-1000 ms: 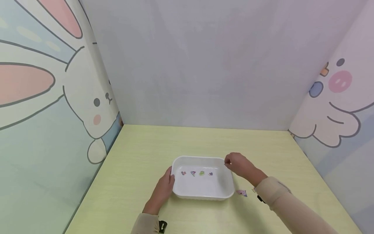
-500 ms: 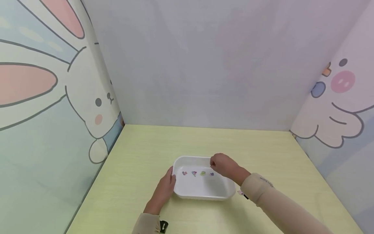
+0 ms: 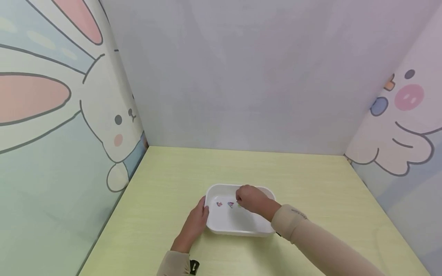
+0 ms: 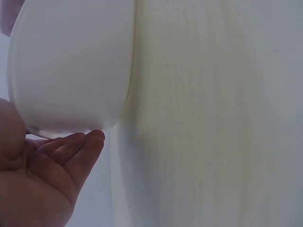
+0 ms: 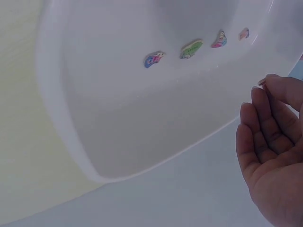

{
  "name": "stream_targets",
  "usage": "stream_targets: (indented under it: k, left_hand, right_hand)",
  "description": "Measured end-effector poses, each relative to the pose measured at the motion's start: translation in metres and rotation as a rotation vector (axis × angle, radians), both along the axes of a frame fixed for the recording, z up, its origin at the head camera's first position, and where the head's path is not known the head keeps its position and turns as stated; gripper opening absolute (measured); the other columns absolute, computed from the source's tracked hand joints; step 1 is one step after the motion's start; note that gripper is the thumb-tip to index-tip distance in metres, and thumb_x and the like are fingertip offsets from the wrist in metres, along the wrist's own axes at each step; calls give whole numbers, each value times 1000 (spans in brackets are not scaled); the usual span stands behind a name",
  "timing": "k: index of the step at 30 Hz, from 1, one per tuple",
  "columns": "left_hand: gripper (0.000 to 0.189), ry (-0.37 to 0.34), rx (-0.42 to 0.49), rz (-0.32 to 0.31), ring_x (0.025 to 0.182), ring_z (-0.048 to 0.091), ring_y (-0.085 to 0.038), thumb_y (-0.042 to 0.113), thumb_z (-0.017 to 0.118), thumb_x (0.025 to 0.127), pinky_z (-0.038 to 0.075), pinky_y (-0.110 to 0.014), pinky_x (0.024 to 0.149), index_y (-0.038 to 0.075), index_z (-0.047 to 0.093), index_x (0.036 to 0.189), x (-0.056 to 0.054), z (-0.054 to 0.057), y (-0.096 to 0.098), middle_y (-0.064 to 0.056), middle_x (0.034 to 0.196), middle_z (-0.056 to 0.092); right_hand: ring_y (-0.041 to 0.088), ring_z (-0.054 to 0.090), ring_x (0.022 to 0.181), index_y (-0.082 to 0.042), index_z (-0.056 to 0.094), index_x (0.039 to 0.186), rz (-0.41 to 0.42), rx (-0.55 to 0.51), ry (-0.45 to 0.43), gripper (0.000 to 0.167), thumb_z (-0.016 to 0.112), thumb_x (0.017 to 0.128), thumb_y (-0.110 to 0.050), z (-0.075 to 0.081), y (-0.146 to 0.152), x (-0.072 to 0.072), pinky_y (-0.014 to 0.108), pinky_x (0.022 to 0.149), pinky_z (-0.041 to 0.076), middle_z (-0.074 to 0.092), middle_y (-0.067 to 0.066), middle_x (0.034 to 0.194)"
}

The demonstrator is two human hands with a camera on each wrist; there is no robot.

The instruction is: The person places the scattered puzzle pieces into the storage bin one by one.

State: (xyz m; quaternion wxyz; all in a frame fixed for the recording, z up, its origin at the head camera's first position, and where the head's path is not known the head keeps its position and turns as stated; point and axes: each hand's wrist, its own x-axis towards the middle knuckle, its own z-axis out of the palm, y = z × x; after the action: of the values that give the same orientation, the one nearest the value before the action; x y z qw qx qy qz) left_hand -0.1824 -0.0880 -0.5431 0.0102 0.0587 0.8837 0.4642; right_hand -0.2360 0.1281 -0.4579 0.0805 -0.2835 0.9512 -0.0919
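A white rectangular tray [image 3: 239,232] stands on the table. My left hand [image 3: 196,220] grips its left end, thumb at the rim; in the left wrist view the fingers [image 4: 78,153] lie along its outer wall. Small flat colourful cartoon pieces sit in a row on the tray's floor: a blue-pink one [image 5: 154,59], a green one [image 5: 191,48], a pink-blue triangular one [image 5: 219,39] and a smaller pinkish one [image 5: 244,34]. My right hand [image 3: 254,200] is over the tray's far side, pinching a small thin piece [image 5: 262,82] between thumb and forefinger, its face turned from view.
The pale yellow-green table [image 3: 176,168] stretches around the tray. A grey back wall [image 3: 241,76] closes off the far edge. Side panels carry a cartoon rabbit [image 3: 107,115] on the left and a white cartoon animal [image 3: 400,126] on the right.
My right hand has moved left from the tray's right rim to above the row of pieces. Its forearm now hides the piece on the table at right. The left hand keeps its hold.
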Motion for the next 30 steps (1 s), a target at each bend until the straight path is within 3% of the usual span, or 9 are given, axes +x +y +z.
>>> stream_targets:
  k: [6,12,21,30]
  left_hand:
    - [46,-5,1,4,128,46,-38,13,42,104,37,-54,104,-3,35,147,0,1,-1,-23,141,47]
    - [45,7,14,-9,125,49,-38,13,41,105,38,-54,103,-4,35,147,0,2,-1,-25,140,48]
    - [44,32,16,-20,122,51,-39,11,41,104,39,-55,101,-4,37,145,2,4,-1,-26,137,50]
    - [44,43,15,-20,120,53,-39,11,41,104,41,-55,100,-4,38,145,1,3,-1,-26,136,51]
  right_hand:
    - [11,53,66,-11,67,75,93,40,50,13,69,87,-6,-7,-16,-2,27,63,49,57,-4,70]
    - [12,52,63,-11,66,73,138,70,35,15,69,86,-6,-7,-30,-1,27,62,49,56,-5,67]
    - [10,46,59,-14,62,68,154,108,10,22,66,90,-10,-17,-45,0,25,60,47,53,-7,64]
    - [10,50,61,-14,64,72,145,207,-18,16,68,87,-9,-30,-57,2,24,61,48,53,-7,64]
